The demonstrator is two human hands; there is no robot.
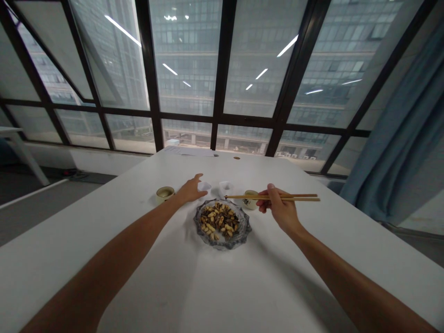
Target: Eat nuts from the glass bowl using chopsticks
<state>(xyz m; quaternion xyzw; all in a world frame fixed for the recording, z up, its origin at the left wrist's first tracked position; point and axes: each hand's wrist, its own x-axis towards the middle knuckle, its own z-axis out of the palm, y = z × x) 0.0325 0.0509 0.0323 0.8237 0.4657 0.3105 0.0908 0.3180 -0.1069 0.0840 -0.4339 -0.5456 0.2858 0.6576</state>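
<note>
A clear glass dish (243,231) of mixed nuts and seeds (219,221) sits in the middle of a white table (208,286). My right hand (279,208) is closed on a pair of wooden chopsticks (305,197) held level, their tips pointing left just above the dish's far rim. My left hand (190,188) reaches past the dish, fingers on a small white cup (204,186). A second small white cup (225,187) stands just right of it. A cream cup (164,193) is left of my left hand, and another with dark markings (250,200) is behind the chopsticks.
Papers (183,150) and a small round brown object (237,157) lie at the table's far edge. Large dark-framed windows (222,69) fill the background. A blue curtain (402,138) hangs at the right. Another white table (21,148) stands at the far left.
</note>
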